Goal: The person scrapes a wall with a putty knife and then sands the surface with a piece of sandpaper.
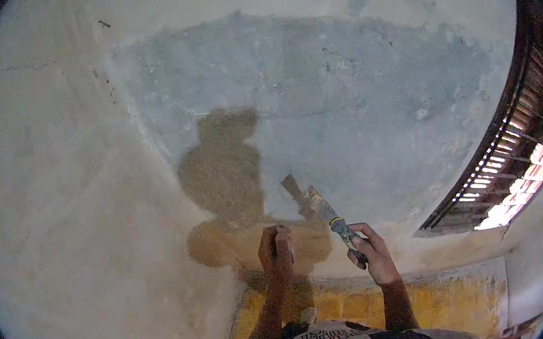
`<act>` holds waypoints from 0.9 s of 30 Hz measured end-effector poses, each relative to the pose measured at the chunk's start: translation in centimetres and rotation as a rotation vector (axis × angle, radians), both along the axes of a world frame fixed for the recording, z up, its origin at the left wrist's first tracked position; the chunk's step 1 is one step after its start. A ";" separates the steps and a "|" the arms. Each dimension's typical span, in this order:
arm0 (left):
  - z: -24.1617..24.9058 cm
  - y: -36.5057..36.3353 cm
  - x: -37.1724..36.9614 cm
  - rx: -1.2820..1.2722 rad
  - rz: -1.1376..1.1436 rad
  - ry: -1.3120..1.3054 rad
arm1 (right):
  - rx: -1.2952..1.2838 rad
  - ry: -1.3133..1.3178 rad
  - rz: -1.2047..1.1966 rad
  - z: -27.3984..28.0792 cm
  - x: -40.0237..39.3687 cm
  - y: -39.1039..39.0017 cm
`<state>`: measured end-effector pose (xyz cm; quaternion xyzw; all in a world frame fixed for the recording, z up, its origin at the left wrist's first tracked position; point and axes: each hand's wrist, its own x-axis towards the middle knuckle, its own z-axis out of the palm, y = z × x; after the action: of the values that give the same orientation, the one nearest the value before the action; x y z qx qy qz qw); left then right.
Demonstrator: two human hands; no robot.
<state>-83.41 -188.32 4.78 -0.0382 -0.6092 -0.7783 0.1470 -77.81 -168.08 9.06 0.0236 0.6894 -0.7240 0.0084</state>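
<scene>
My right hand (374, 256) is wrapped round the handle of a putty knife (328, 212), whose smeared blade points up and left toward the wall. A yellow band rings the knife where blade meets handle. To the left, my left hand (277, 256) is raised with its fingers curled closed. A thin edge shows along its right side, but I cannot tell what it holds. Before both hands is a wall with a large grey-blue patch (316, 91), surrounded by beige surface.
My shadow (222, 175) falls across the patch and the beige wall (70, 226) at left. Yellow tiling (361, 305) covers the lower wall. On the right, a slatted opening (499, 167) under dark timber lets in bright light.
</scene>
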 end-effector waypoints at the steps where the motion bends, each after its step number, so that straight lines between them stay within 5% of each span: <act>1: -0.3 0.3 0.3 0.000 -0.020 0.001 | -0.026 0.008 -0.017 -0.1 0.5 0.1; 8: -2.8 0.2 3.9 0.108 -0.242 -0.033 | -0.264 -0.071 -0.030 -4.0 3.3 -0.8; 14: -3.3 -1.5 5.4 -0.327 -0.018 0.070 | -0.272 -0.057 -0.041 -4.2 3.0 -2.0; 23: -1.9 -4.1 3.4 0.072 -0.143 -0.061 | -0.320 -0.013 -0.047 -3.1 1.3 -5.4; 27: -2.8 -7.6 -0.4 -0.216 -0.126 0.007 | -0.320 -0.057 -0.042 -3.1 -1.1 -8.8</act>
<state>-83.80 -195.95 1.98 -0.0949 -0.6853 -0.7158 0.0949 -78.95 -176.92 5.95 0.0568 0.5643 -0.8235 0.0162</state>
